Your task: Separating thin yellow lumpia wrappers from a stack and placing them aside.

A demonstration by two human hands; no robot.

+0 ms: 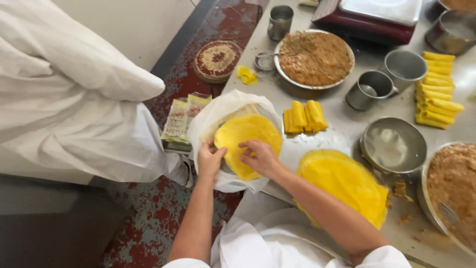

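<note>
A stack of round yellow crepe sheets (248, 135) lies in an open white plastic bag (218, 111) at the left edge of the steel table. My left hand (209, 160) rests on the stack's near left rim, fingers curled on its edge. My right hand (259, 156) presses fingertips on the top sheet near its front. Another yellow sheet (344, 182) lies flat on the table to the right, partly under my right forearm.
Rolled yellow crepes lie in a small group (304, 116) and a longer row (436, 90). Two metal bowls of brown crumbly filling (314, 58) (453, 186), an empty steel bowl (394, 145), steel cups (369, 89) and a scale (369, 17) stand around. White cloth bags (74, 99) lie on the floor at left.
</note>
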